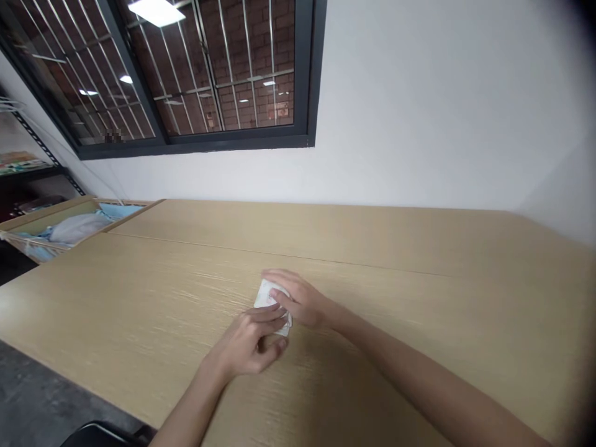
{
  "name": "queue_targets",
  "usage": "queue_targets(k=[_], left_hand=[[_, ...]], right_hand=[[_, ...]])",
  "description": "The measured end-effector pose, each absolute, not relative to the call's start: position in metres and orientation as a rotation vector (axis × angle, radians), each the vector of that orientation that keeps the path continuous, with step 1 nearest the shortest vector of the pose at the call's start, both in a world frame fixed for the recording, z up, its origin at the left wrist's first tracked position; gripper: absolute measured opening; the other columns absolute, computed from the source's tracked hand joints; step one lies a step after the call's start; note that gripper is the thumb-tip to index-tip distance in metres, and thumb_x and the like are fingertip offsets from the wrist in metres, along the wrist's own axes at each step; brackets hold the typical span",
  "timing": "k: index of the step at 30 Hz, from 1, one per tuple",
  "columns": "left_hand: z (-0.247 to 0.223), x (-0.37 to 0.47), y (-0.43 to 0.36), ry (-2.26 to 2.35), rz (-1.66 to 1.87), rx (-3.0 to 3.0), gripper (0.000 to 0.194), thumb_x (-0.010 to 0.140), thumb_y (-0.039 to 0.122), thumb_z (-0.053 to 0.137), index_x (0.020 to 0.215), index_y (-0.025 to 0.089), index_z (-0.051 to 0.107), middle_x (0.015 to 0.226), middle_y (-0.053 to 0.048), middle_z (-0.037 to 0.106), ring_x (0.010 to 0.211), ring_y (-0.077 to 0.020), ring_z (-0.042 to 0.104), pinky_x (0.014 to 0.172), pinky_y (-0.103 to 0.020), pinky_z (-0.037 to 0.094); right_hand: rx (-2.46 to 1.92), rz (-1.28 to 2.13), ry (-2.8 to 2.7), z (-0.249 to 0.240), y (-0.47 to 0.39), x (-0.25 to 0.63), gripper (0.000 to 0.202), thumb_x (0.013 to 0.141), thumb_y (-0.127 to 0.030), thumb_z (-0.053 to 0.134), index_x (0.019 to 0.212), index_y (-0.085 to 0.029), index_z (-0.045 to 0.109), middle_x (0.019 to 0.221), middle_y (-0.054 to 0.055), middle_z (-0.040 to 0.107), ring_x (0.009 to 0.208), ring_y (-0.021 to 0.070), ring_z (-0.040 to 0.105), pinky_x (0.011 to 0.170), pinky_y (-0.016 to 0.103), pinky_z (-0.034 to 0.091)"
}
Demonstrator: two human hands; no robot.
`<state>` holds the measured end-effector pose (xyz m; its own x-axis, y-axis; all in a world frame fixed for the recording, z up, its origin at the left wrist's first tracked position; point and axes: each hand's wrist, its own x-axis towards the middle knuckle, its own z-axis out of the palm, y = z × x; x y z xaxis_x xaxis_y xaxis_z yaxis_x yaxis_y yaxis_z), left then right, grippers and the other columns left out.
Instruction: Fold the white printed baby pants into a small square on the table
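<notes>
A small stack of white cards [265, 294] with faint reddish marks sits at the middle of the table, its lower edges slightly uneven. My right hand [298, 299] curls over the far and right side of the stack, its thumb lying across the top face. From the near left, my left hand [254, 340] lays its fingers over the lower part of the cards. The left thumb is bent beside the near edge. Part of the stack is hidden under both hands.
The light wooden table [153, 298] has a seam running across it. At its far left, an open wooden bin [97, 231] contains blue and white plastic material. A barred window [209, 68] is in the wall behind. A black chair [100, 434] stands at the near left edge.
</notes>
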<state>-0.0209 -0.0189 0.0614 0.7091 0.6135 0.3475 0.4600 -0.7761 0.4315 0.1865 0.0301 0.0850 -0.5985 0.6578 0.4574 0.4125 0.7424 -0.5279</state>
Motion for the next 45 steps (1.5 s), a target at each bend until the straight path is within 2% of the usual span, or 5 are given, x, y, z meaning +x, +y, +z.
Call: queue_targets(k=[3,10,19,29,45], left_hand=[[0.055,-0.014,-0.024,0.952,0.584,2.692,0.02,0.088,0.034,0.061,0.096,0.019,0.072,0.088,-0.008,0.075,0.085,-0.0285,0.071,0.078,-0.044,0.057],[0.055,-0.013,-0.027,1.005,0.474,2.735,0.023,0.089,0.039,0.058,0.095,0.022,0.072,0.09,-0.009,0.074,0.082,-0.0298,0.072,0.071,-0.044,0.058],[0.056,-0.016,-0.025,0.89,0.556,2.654,0.052,0.092,0.036,0.056,0.143,0.025,0.052,0.145,-0.01,0.057,0.137,-0.0308,0.052,0.103,-0.05,0.054],[0.054,-0.021,-0.022,0.873,0.69,2.506,0.047,0.091,0.032,0.061,0.137,0.021,0.059,0.145,-0.01,0.057,0.134,-0.0271,0.055,0.111,-0.047,0.049],[0.036,-0.028,0.003,1.845,0.892,2.264,0.025,0.097,0.035,0.046,0.076,0.022,0.052,0.077,-0.006,0.065,0.077,-0.0258,0.062,0.072,-0.038,0.043]], right_hand=[[-0.615,0.534,-2.501,0.086,0.019,0.18,0.041,0.107,-0.034,0.04,0.142,-0.023,0.057,0.148,0.007,0.057,0.141,0.0222,0.047,0.121,0.04,0.034],[-0.665,0.59,-2.535,0.065,0.029,0.185,0.041,0.102,-0.031,0.05,0.142,-0.035,0.059,0.146,-0.002,0.058,0.143,0.0241,0.045,0.124,0.043,0.029],[-0.823,0.476,-2.488,0.053,0.058,0.207,0.047,0.105,-0.036,0.043,0.152,-0.028,0.046,0.161,0.005,0.038,0.15,0.0244,0.032,0.123,0.051,0.025],[-1.001,0.41,-2.384,0.039,0.066,0.212,0.053,0.106,-0.043,0.037,0.154,-0.02,0.042,0.16,0.012,0.039,0.15,0.0272,0.034,0.123,0.053,0.026],[-1.114,0.237,-2.153,0.044,0.06,0.213,0.035,0.106,-0.038,0.036,0.126,-0.02,0.06,0.121,0.013,0.065,0.119,0.0278,0.054,0.105,0.05,0.037]])
